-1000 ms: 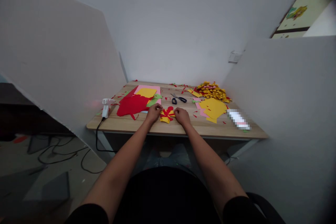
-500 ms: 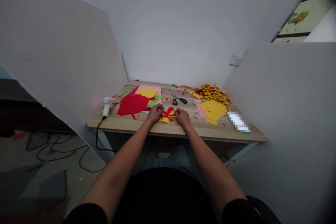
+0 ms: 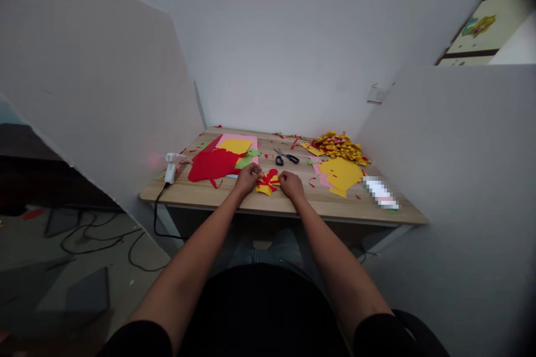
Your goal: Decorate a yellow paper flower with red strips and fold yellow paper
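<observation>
A small yellow piece with red petal-like shapes on it point(image 3: 268, 182) lies near the table's front edge, between my two hands. My left hand point(image 3: 248, 177) is closed at its left edge, fingers pinched together. On its right edge my right hand point(image 3: 291, 185) is closed in a similar pinch. The fingertips hide parts of both edges. Black-handled scissors point(image 3: 287, 158) lie just beyond the hands. A large red sheet point(image 3: 214, 165) is left of my left hand, and yellow sheets point(image 3: 342, 174) are to the right.
A white glue gun point(image 3: 171, 168) with a black cord stands at the table's left edge. A heap of yellow and red pieces point(image 3: 340, 146) is at the back right. A blurred-out bright object point(image 3: 380, 192) lies at the right. Partitions point(image 3: 473, 167) flank the table point(image 3: 310, 208).
Both hands stay at the edges of the yellow and red piece. The view has shifted very slightly; nothing else has visibly moved.
</observation>
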